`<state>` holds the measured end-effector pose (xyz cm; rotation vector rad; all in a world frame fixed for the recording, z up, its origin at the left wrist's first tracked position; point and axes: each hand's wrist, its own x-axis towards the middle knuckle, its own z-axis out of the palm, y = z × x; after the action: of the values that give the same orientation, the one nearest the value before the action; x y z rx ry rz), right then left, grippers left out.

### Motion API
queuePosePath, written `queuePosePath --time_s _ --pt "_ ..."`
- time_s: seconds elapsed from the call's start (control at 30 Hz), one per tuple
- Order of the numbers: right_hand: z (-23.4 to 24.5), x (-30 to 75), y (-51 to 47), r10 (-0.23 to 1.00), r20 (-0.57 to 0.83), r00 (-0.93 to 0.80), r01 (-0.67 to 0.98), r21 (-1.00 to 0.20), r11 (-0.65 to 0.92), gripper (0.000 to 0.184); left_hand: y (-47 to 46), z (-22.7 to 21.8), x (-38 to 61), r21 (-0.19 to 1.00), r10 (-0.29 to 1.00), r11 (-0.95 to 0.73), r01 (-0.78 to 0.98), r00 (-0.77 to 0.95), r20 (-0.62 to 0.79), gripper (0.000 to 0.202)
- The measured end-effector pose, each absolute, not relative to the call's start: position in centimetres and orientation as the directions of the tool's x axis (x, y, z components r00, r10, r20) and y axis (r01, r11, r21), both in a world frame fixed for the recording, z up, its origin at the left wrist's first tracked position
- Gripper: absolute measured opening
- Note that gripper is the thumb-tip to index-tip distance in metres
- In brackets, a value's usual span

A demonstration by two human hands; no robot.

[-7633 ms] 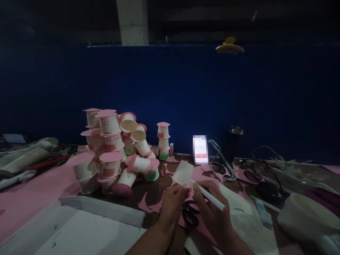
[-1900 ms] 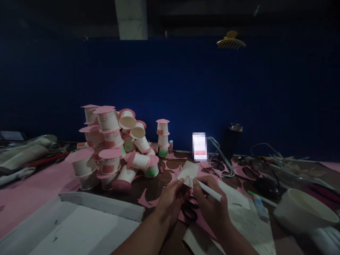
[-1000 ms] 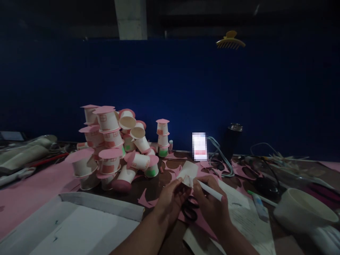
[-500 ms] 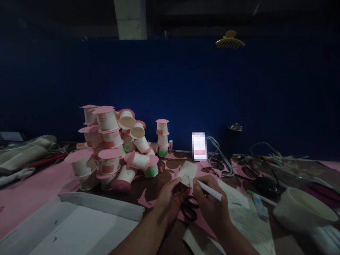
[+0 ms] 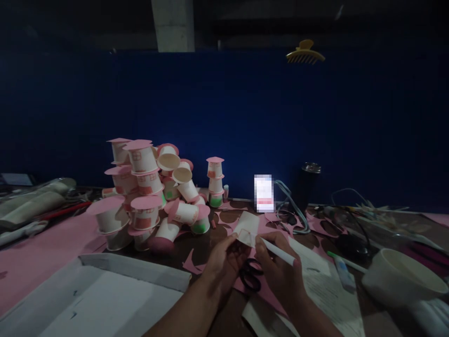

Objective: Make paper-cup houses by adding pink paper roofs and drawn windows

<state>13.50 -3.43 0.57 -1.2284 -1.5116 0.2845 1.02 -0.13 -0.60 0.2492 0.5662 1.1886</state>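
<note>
My left hand (image 5: 224, 264) pinches a small white paper piece (image 5: 246, 237) with a faint reddish line drawing on it. In my right hand (image 5: 282, 276) is a white marker (image 5: 278, 252) with a pinkish end, its tip side close to that paper. A wider pale paper strip (image 5: 248, 220) shows just beyond; whether it joins the held piece I cannot tell. Dark-handled scissors (image 5: 250, 275) lie on pink paper below and between my hands, their blades hidden.
Paper cups with pink roofs (image 5: 143, 182) are piled at the left, beside one small tower (image 5: 215, 182). A white box lid (image 5: 136, 271) lies front left. To the right are a printed sheet (image 5: 326, 290), a tape roll (image 5: 400, 276), a dark bottle (image 5: 308, 187) and a lit phone (image 5: 264, 193).
The held paper has tilted so that its drawn face shows more. My hands otherwise stay nearly in place, the marker still in my right hand.
</note>
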Motion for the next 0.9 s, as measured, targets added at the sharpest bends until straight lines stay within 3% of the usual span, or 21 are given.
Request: queuePosePath --time_s 0.9 --pt "0.47 13.49 -3.46 0.797 0.583 0.156 0.542 -0.725 0.424 0.013 0.16 -0.67 0.74 0.423 0.907 0.393 -0.816 0.271 -0.322 0.01"
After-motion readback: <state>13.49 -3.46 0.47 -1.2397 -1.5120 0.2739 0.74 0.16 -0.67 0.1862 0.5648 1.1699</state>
